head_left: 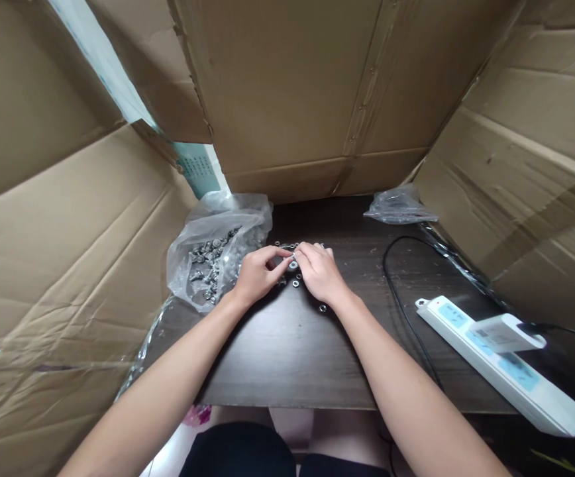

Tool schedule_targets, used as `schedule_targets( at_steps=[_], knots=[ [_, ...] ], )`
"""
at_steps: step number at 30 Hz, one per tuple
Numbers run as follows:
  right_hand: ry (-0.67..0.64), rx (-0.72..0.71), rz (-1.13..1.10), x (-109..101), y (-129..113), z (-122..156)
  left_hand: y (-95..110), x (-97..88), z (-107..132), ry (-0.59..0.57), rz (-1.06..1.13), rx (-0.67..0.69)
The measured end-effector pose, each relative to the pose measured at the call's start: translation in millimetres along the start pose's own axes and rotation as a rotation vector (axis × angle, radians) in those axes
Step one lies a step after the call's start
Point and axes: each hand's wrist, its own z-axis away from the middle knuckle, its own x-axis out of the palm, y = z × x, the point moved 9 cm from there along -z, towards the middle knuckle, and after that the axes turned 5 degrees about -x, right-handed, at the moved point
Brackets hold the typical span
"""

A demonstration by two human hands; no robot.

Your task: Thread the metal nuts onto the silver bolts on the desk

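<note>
My left hand [256,271] and my right hand [320,270] meet over a dark wooden table [287,358], fingertips pinched together on a small metal part [293,258] between them. Several loose metal nuts [296,283] lie on the table under and beside the hands, one [322,308] by my right wrist. A clear plastic bag [218,252] holding several metal screws and nuts lies just left of my left hand.
Cardboard panels [307,99] wall in the table at the back, left and right. A second, smaller clear bag [397,207] lies at the back right. A white power strip [501,361] with a plugged-in adapter and a black cable [401,298] lie at the right.
</note>
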Motion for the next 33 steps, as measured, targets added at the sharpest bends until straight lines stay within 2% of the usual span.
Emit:
schedule_targets(
  at_steps=[22, 33],
  knots=[
    [-0.006, -0.025, -0.079, -0.1, 0.8, -0.2, -3.7, 0.5, 0.6, -0.012, 0.012, -0.066],
    [0.014, -0.014, -0.07, -1.5, -1.6, -1.3, -0.7, -1.5, -0.8, -0.005, 0.025, -0.046]
  ],
)
